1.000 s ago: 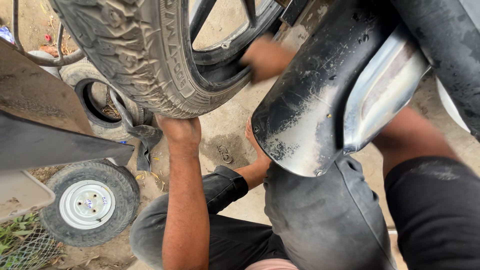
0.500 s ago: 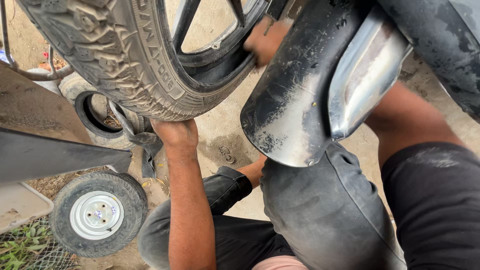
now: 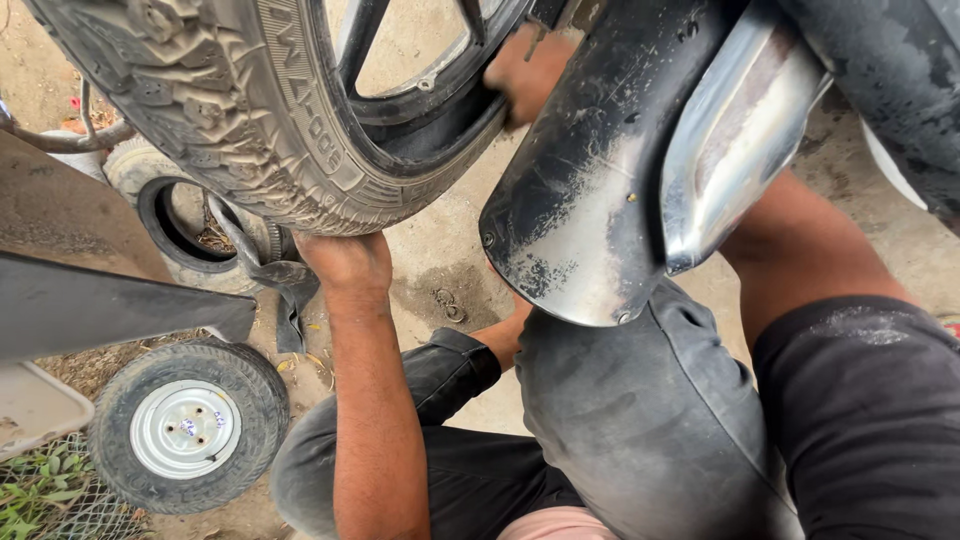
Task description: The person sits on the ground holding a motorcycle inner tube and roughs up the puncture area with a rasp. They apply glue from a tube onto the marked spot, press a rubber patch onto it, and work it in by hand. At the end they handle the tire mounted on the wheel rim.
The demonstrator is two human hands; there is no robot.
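Observation:
A motorcycle rear wheel fills the upper left: a knobbly black tyre (image 3: pixel 210 110) on a black spoked rim (image 3: pixel 420 105). My left hand (image 3: pixel 345 262) presses up against the underside of the tyre, fingers curled on the tread. My right hand (image 3: pixel 525 72) reaches past a black exhaust muffler (image 3: pixel 600 190) with a chrome heat shield (image 3: pixel 730 140) to the hub side of the rim; its fingers are partly hidden, so what it grips is unclear. My knees in dark trousers (image 3: pixel 640 420) sit below the muffler.
A small wheel with a white steel rim (image 3: pixel 188 428) lies on the ground at lower left. A bare old tyre (image 3: pixel 190 215) lies behind it. A dark panel (image 3: pixel 110 305) juts in from the left. Sandy ground (image 3: pixel 440 260) shows between.
The view has shifted, so the wheel and muffler sit higher and more to the right. Both hands stay on the wheel in the same places.

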